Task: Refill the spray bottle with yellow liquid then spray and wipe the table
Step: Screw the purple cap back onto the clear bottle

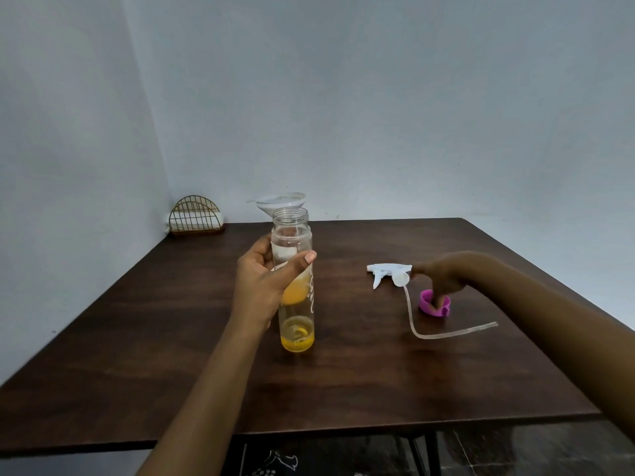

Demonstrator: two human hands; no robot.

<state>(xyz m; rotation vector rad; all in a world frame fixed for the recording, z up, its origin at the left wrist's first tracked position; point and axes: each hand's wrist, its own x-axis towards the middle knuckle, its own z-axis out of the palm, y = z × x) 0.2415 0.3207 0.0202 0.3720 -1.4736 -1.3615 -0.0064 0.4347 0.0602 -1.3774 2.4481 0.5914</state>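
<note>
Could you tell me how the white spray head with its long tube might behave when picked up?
The tube will probably flop and swing, since it lies in a loose curve on the table. The spray head looks like thin light plastic, so it should lift easily. The trailing tube may drag against the pink cap beside it.

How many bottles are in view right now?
1: the clear bottle, gripped upright in the left hand above the table. A second may stand hidden behind it, under the funnel.
</note>
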